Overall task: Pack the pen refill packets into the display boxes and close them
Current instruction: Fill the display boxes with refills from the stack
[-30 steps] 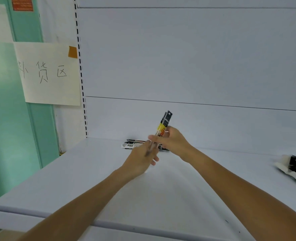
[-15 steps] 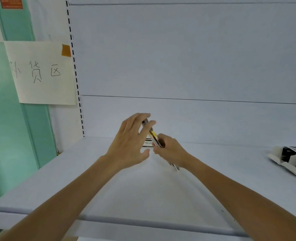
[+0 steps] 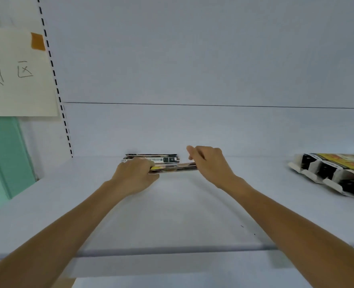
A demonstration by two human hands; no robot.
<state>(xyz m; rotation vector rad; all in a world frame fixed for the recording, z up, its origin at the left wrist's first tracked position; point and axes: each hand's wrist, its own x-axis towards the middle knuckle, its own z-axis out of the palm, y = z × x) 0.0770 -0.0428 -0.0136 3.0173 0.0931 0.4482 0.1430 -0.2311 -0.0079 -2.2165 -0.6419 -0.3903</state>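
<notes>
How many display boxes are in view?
3, side by side on the shelf at far right: rear box, middle box, front box. The frame edge cuts them off, so more may be hidden.

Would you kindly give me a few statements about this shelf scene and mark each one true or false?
1. The left hand grips the left end of a refill packet that lies roughly level. True.
2. The display boxes sit between the two hands. False: they lie far to the right on the shelf, apart from the right hand.
3. A pile of packets lies just behind the held one. True.
4. The display boxes are closed. False: they are open, with dark compartments showing.
5. A handwritten paper note hangs at the left. True.
</notes>
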